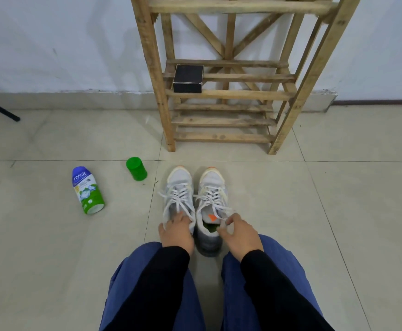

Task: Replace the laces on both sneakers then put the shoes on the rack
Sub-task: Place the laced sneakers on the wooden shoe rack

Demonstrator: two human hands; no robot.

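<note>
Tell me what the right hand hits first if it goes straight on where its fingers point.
Most likely the laces of the right-side sneaker: the right hand pinches a lace end over its opening, fingers aimed forward and slightly left. Depth is unclear.

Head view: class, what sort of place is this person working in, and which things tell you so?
Probably an indoor corner of a home, perhaps an entryway: a tiled floor, a slatted wooden rack standing against a white wall, and a pair of sneakers on the floor before it.
</note>
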